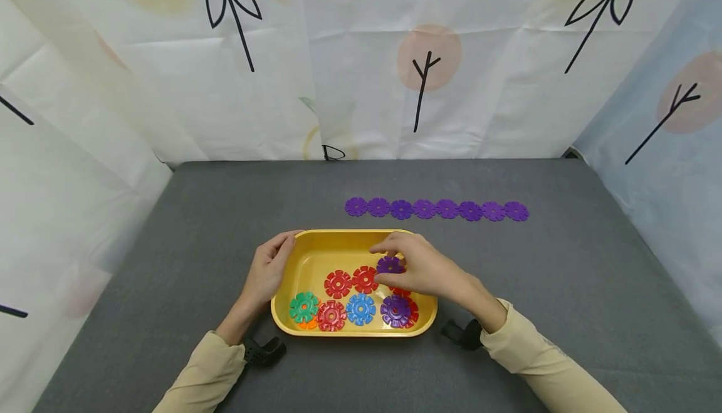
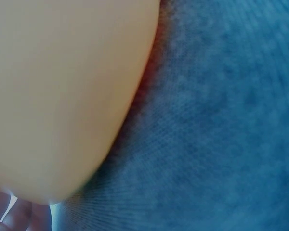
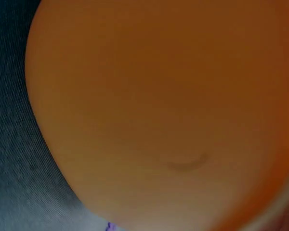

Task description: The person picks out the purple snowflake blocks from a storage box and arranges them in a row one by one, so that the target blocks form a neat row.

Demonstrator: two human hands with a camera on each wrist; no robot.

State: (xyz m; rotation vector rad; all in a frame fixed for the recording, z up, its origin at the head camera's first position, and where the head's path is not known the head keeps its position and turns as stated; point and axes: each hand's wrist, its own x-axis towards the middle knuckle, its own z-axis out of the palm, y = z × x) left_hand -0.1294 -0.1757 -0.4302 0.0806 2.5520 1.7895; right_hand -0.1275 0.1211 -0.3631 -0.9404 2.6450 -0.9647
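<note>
A yellow plastic tray (image 1: 333,244) lies on the grey tabletop with flower-shaped discs inside. My left hand (image 1: 269,269) grips its upper left rim; a few of its fingers (image 2: 19,216) show past the tray wall in the left wrist view. Over the tray's right side, my right hand (image 1: 423,267) has thumb and forefinger apart, around a purple flower disc (image 1: 389,265). Whether it touches that disc I cannot tell. Red discs (image 1: 338,284), a blue disc (image 1: 361,309), a green disc (image 1: 304,307) and another purple disc (image 1: 396,311) lie in the tray.
Behind the tray, several purple flower discs (image 1: 424,209) form a row along the grey table (image 1: 225,212). Patterned white cloth (image 1: 361,99) hangs at the back and sides. A black wrist device (image 1: 265,351) sits on each forearm. Tray walls fill much of both wrist views.
</note>
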